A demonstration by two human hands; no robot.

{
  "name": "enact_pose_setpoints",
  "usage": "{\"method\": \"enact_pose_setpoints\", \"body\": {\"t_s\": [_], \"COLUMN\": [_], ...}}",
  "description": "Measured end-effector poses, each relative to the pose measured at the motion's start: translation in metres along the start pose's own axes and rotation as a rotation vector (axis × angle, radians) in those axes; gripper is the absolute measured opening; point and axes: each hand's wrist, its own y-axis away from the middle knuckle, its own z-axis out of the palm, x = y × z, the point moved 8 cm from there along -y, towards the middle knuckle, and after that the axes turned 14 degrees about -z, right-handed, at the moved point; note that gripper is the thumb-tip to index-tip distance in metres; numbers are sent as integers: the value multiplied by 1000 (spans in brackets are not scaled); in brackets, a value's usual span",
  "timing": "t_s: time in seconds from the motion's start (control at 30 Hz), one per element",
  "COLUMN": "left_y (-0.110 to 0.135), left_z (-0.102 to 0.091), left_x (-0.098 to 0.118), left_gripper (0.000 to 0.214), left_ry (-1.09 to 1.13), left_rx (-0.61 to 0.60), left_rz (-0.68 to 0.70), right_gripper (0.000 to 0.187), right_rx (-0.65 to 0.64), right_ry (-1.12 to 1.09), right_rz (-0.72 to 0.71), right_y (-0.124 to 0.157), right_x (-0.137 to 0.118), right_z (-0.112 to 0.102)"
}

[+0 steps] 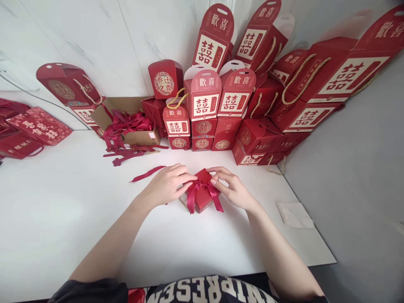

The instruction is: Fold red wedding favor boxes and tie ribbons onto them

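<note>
A small red gift box sits on the white table in front of me, with a dark-pink ribbon tied in a bow on its top. The two ribbon tails hang down over the near side. From the left, my left hand has its fingertips closed at the bow's left loop. My right hand pinches at the right loop between thumb and fingers, its index finger reaching over the box's far corner. The fingers partly cover the loops. A loose ribbon strip lies beside my left hand.
A cardboard box full of ribbons stands back left, with felt strips before it. Stacked red gift boxes line the wall. Red bags lie far left. A folded white tissue is near the right edge.
</note>
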Motion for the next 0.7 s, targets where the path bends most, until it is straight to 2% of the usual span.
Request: {"method": "enact_pose_setpoints", "body": {"t_s": [0.13, 0.23, 0.47, 0.57, 0.7], "left_y": [-2, -5, -9, -9, -9], "left_z": [-3, -2, 20, 33, 39], "left_x": [1, 0, -9, -12, -14], "left_gripper": [23, 19, 28, 27, 29], "left_ry": [15, 174, 525, 646, 803], "left_rx": [-11, -80, -197, -294, -344], "left_rz": [-34, -81, -188, -234, -233], "right_gripper": [27, 26, 29, 30, 31], "right_rx": [8, 16, 22, 27, 18], "right_ry": [-59, -53, -100, -144, -177], "right_rz": [-10, -17, 4, -2, 7], "right_y": [-1, -2, -2, -3, -3], "right_x": [-2, -1, 5, 6, 10], "right_z": [4, 5, 6, 7, 9]}}
